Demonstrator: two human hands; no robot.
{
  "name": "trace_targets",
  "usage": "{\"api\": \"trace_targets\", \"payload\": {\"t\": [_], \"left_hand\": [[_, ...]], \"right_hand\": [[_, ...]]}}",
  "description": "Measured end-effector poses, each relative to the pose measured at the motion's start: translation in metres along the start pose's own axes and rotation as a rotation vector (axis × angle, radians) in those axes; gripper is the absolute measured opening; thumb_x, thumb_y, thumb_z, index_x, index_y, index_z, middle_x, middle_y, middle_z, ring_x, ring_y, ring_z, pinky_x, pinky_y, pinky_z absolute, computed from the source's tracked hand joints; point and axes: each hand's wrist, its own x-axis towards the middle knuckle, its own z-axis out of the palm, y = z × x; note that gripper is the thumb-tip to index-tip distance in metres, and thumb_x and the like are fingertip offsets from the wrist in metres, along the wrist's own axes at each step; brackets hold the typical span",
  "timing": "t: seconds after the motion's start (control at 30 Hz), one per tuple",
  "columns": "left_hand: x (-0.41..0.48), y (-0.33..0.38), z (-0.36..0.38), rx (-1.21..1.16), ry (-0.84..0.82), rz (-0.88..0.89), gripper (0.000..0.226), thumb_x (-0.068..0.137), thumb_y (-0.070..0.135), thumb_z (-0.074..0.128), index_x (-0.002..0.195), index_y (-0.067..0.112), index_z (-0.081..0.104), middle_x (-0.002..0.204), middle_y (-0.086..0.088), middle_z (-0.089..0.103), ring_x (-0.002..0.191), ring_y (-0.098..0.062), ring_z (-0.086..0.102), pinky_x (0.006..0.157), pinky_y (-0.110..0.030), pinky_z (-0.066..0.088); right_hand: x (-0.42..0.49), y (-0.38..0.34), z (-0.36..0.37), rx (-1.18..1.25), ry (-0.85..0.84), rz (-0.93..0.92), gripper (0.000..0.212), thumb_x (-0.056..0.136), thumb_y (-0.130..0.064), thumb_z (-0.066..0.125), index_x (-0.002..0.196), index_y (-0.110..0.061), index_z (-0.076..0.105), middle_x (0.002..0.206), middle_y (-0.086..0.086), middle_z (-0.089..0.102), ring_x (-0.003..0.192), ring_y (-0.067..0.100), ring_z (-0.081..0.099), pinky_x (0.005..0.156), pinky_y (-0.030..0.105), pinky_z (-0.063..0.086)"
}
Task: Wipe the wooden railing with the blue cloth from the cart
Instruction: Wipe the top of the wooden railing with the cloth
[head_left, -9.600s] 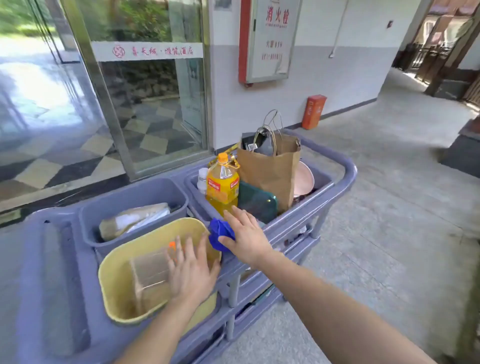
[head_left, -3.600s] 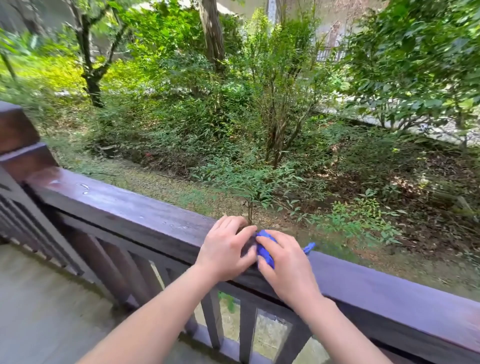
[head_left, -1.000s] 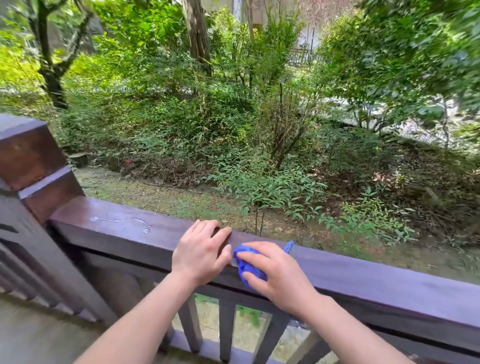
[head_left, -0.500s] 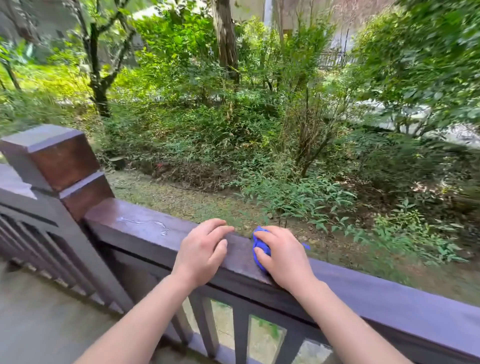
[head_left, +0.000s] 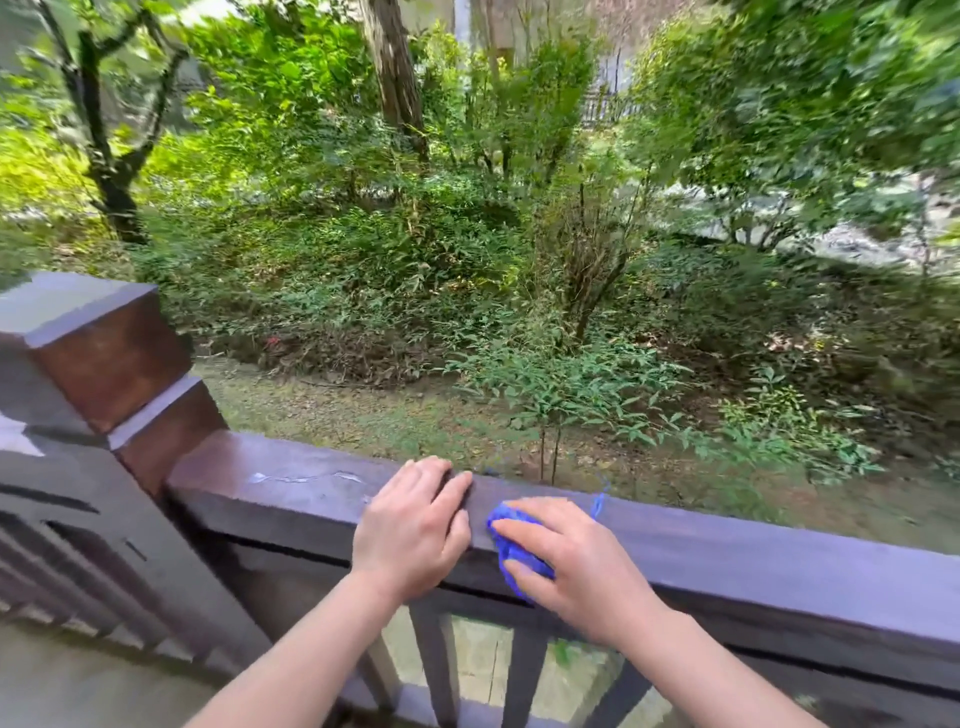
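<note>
A dark brown wooden railing (head_left: 753, 561) crosses the lower part of the head view, sloping down to the right. My right hand (head_left: 576, 561) presses a crumpled blue cloth (head_left: 511, 540) onto the rail's top and front edge; a loose blue thread sticks up behind it. Just left of the cloth, my left hand (head_left: 415, 525) rests flat on the rail, fingers together, holding nothing. A thin streak of water (head_left: 301, 477) lies on the rail top to the left of my left hand.
A square wooden post (head_left: 98, 358) ends the rail at the left, with another railing section running off beyond it. Vertical balusters (head_left: 431, 670) stand under the rail. Past the railing are shrubs, trees and bare ground. A grey floor shows at lower left.
The cloth under my right hand has slid from the far side of the rail top toward the near edge. My left hand stays on the rail. The view has shifted slightly.
</note>
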Motion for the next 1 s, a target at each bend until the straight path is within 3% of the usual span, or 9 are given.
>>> {"api": "trace_targets", "payload": {"t": [0.13,0.3,0.43,0.57,0.77,0.9,1.0], "left_hand": [[-0.001,-0.003,0.004,-0.015,0.024,-0.002,0.038,0.092,0.033,0.048,0.119,0.016,0.068,0.118,-0.011,0.065,0.109,-0.032,0.061,0.102,-0.044,0.048],[0.001,-0.007,0.006,-0.025,0.018,0.034,0.039,0.089,0.034,0.050,0.117,0.015,0.067,0.114,-0.013,0.065,0.109,-0.032,0.060,0.108,-0.049,0.043],[-0.001,-0.006,0.005,-0.036,-0.010,0.033,0.039,0.088,0.035,0.051,0.117,0.014,0.066,0.113,-0.012,0.063,0.109,-0.032,0.058,0.111,-0.050,0.039],[0.000,-0.008,0.001,-0.077,-0.015,0.024,0.036,0.089,0.034,0.051,0.115,0.015,0.065,0.115,-0.011,0.064,0.113,-0.031,0.058,0.114,-0.049,0.036],[-0.004,-0.025,-0.018,-0.334,0.064,-0.005,0.039,0.090,0.026,0.047,0.122,0.012,0.065,0.128,-0.011,0.062,0.123,-0.031,0.055,0.115,-0.046,0.034],[-0.016,-0.082,-0.041,-0.217,0.125,-0.044,0.038,0.089,0.025,0.049,0.118,0.009,0.067,0.123,-0.014,0.064,0.117,-0.033,0.057,0.111,-0.051,0.039],[-0.031,-0.141,-0.056,-0.108,0.123,-0.200,0.042,0.092,0.027,0.043,0.120,0.006,0.067,0.124,-0.016,0.063,0.120,-0.035,0.055,0.111,-0.047,0.036]], "right_hand": [[0.022,0.006,0.005,-0.053,0.182,0.321,0.035,0.078,-0.030,0.067,0.112,-0.023,0.068,0.117,-0.004,0.065,0.107,0.018,0.057,0.093,0.027,0.045],[0.018,-0.026,0.019,-0.057,0.049,0.151,0.036,0.080,-0.031,0.061,0.115,-0.020,0.066,0.119,0.001,0.064,0.109,0.016,0.055,0.095,0.022,0.039],[0.037,-0.003,0.017,-0.084,0.187,0.460,0.038,0.078,-0.029,0.064,0.114,-0.019,0.068,0.118,0.002,0.065,0.108,0.023,0.057,0.092,0.028,0.042],[0.034,-0.033,0.033,-0.062,0.083,0.249,0.037,0.083,-0.031,0.059,0.116,-0.018,0.066,0.120,-0.002,0.063,0.110,0.016,0.054,0.097,0.019,0.036],[0.056,-0.024,0.033,-0.097,0.156,0.419,0.039,0.078,-0.030,0.060,0.113,-0.015,0.068,0.116,0.004,0.066,0.105,0.025,0.059,0.092,0.027,0.039],[0.060,-0.064,0.056,-0.022,0.028,0.155,0.038,0.084,-0.034,0.056,0.117,-0.019,0.065,0.121,-0.001,0.063,0.110,0.019,0.056,0.095,0.025,0.041],[0.076,-0.049,0.053,-0.028,0.055,0.234,0.040,0.084,-0.039,0.053,0.118,-0.021,0.065,0.120,-0.002,0.063,0.108,0.020,0.057,0.092,0.024,0.042]]}}
